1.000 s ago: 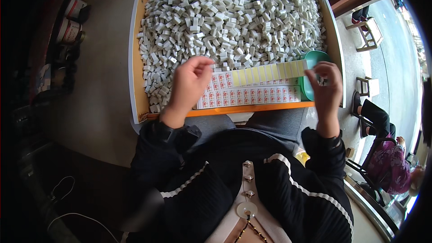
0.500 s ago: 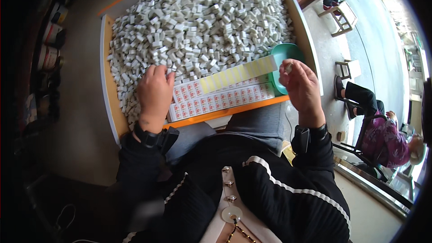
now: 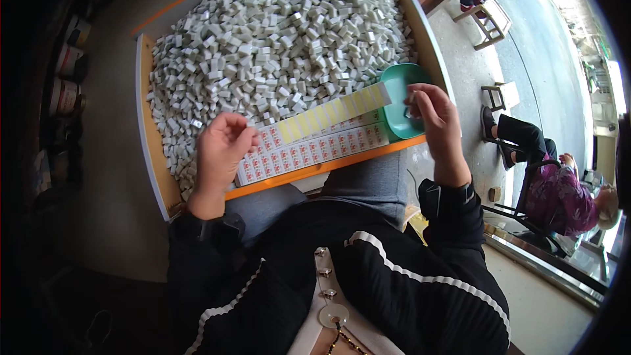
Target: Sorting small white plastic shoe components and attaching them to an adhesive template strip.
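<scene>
- Left hand (image 3: 223,151) hangs by the labels' (image 3: 315,150) left end, fingertips nearly meeting; I can't tell what's held.
- Right hand (image 3: 442,125), fingers narrowed over the green bowl (image 3: 396,80); its hold is unclear too.
- Labels lie along the box's (image 3: 419,34) near edge: probably light, bendy; lift by a corner.
- Heaped blocks (image 3: 276,33) look hard, slick; pinch their sides.

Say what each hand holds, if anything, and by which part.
The right hand seems to pinch a pale piece, its gripped part too small to tell; whether the left hand holds anything is unclear.
</scene>
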Available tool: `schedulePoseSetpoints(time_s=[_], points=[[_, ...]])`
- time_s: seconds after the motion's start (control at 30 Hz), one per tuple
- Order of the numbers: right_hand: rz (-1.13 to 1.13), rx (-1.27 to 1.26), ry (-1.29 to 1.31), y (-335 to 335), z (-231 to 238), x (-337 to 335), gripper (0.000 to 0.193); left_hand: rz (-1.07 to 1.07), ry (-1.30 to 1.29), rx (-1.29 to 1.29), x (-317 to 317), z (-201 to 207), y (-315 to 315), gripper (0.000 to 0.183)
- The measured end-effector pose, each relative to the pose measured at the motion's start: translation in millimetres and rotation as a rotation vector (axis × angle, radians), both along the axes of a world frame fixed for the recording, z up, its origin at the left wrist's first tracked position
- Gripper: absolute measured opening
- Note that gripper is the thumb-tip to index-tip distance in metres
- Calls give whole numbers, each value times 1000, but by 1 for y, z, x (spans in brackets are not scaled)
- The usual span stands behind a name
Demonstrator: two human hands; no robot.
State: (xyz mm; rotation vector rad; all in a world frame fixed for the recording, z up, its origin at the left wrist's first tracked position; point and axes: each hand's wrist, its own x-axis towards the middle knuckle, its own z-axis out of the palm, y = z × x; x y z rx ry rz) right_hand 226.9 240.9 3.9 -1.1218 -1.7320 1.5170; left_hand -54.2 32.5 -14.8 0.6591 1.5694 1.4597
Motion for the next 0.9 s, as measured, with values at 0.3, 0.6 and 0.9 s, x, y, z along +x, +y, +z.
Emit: schedulePoseSetpoints(time_s=[0.3,0.6,0.9], points=[[374,789,-256,-47,-7,-78,24,105,-243,39,14,-21,-4,16],[694,891,-210,-82,-45,-143,18,67,-32,50,20,-42,-10,21],[813,1036,-273,-79,-42,-139,30,28,77,33,20,-44,-9,26]])
